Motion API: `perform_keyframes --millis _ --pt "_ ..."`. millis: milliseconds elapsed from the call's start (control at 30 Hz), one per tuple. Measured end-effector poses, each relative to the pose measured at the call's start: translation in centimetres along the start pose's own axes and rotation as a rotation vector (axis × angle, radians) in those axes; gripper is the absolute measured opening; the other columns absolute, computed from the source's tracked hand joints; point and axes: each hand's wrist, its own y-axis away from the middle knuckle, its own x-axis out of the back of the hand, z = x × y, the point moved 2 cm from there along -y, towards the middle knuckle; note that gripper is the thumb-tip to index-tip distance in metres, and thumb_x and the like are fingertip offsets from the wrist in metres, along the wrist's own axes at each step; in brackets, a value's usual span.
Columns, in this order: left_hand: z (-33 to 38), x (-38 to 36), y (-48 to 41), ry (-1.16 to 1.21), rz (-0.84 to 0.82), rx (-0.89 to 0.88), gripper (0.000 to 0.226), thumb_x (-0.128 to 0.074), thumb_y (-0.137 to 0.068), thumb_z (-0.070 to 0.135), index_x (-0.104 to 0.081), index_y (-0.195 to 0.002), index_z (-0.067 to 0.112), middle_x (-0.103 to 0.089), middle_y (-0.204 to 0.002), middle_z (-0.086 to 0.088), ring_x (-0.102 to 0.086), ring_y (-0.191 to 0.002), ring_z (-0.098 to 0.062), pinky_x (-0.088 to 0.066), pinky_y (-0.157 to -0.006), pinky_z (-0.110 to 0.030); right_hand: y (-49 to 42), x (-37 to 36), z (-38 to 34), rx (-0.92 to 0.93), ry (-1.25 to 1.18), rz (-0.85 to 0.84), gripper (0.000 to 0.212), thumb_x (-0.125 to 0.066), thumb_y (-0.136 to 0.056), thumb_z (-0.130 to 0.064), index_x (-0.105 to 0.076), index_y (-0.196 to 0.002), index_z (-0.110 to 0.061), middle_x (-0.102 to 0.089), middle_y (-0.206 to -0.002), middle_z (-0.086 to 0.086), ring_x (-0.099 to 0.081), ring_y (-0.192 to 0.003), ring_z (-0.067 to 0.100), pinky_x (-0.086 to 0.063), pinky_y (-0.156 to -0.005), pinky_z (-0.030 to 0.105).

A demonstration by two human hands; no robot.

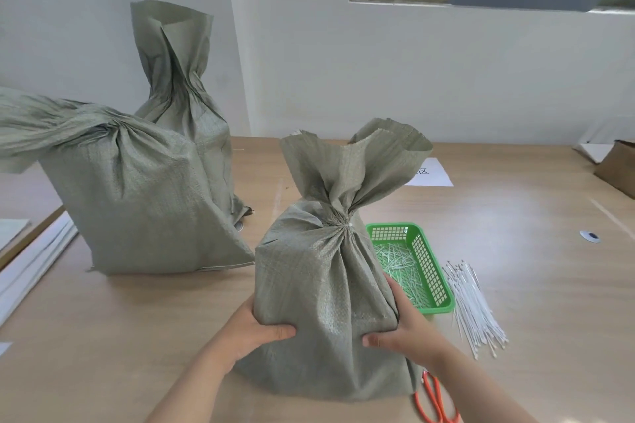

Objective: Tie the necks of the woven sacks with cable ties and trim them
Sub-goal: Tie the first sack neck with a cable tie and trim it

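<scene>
1. Two hands are gripping the near sack (323, 285) low on its sides. The left hand (256, 328) and right hand (407, 330) are curling their fingers (395, 292) round it.
2. The sack is standing upright on the desk (515, 251), neck already cinched. Being soft, it is probably risking toppling if shoved.
3. A green basket (443, 299) is sitting just right of the sack, with loose cable ties (477, 306) lying beyond. A rightward swing is risking scattering both.
4. Orange scissors (436, 398) are lying at the sack's right foot, and two other sacks (137, 199) are standing to its left.
</scene>
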Motion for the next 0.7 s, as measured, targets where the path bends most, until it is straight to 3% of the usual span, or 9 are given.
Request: perform_keyframes --millis 167,333,533,700 --pt "-1.1 -0.3 0.0 -0.031 -0.039 0.005 0.095 -0.102 -0.040 0.018 -0.058 -0.124 0.011 -0.077 -0.110 -0.005 -0.073 -0.105 -0.022 -0.059 -0.089 -0.040 0.5 -0.5 0.4 -0.002 -0.005 0.039 0.112 -0.097 -0.054 -0.013 -0.037 -0.144 -0.040 -0.063 -0.128 -0.015 -0.059 -0.119 0.004 -0.051 -0.097 0.022" --pt "-1.4 0.6 -0.1 -0.027 -0.050 -0.021 0.090 -0.099 -0.044 0.009 -0.058 -0.123 0.011 -0.077 -0.109 -0.005 -0.072 -0.104 -0.021 -0.059 -0.085 -0.037 0.9 -1.3 -0.2 0.009 -0.024 0.090 0.105 -0.098 -0.051 -0.018 -0.045 -0.140 -0.030 -0.069 -0.120 -0.009 -0.065 -0.114 0.011 -0.053 -0.087 0.025" --pt "0.7 2.7 0.4 -0.027 -0.069 -0.092 0.081 -0.097 -0.051 0.011 -0.058 -0.122 0.022 -0.076 -0.110 0.000 -0.072 -0.102 -0.014 -0.058 -0.079 -0.027 1.0 -2.6 -2.4 0.032 -0.091 0.146 0.086 -0.094 -0.059 -0.006 -0.053 -0.132 -0.027 -0.072 -0.115 0.001 -0.068 -0.109 0.021 -0.058 -0.085 0.033" --pt "3.5 5.0 0.7 -0.038 -0.081 -0.139 0.090 -0.099 -0.042 0.026 -0.058 -0.122 0.024 -0.077 -0.109 0.002 -0.072 -0.103 -0.015 -0.058 -0.089 -0.036 1.4 -3.7 -6.3 0.096 -0.151 0.190 0.079 -0.090 -0.066 -0.001 -0.055 -0.132 -0.028 -0.072 -0.114 0.005 -0.070 -0.105 0.026 -0.059 -0.083 0.041"
